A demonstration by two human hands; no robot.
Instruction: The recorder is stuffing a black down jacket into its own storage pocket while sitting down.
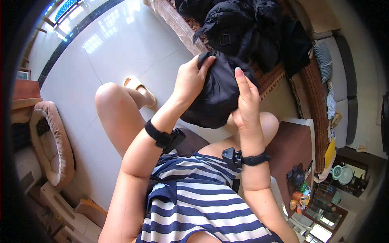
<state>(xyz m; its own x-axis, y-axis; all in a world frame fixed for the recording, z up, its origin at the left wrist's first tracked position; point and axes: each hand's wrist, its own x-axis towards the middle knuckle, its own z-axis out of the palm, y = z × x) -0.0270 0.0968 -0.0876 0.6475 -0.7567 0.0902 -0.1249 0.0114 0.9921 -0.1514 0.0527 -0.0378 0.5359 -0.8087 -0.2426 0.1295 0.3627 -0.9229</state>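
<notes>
Two hands on a bunched black garment point(216, 95).
Left hand point(190, 81) gripping its top, right hand point(246, 101) pressing its side (above bare knees).

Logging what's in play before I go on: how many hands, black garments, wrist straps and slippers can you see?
Hands: 2, left hand and right hand, both gripping the bundled black garment.
Black garments: 2, that bundle and the black jacket lying on the sofa.
Black wrist straps: 2, left strap and right strap.
Yellow slippers: 1.
Total: 7
</notes>
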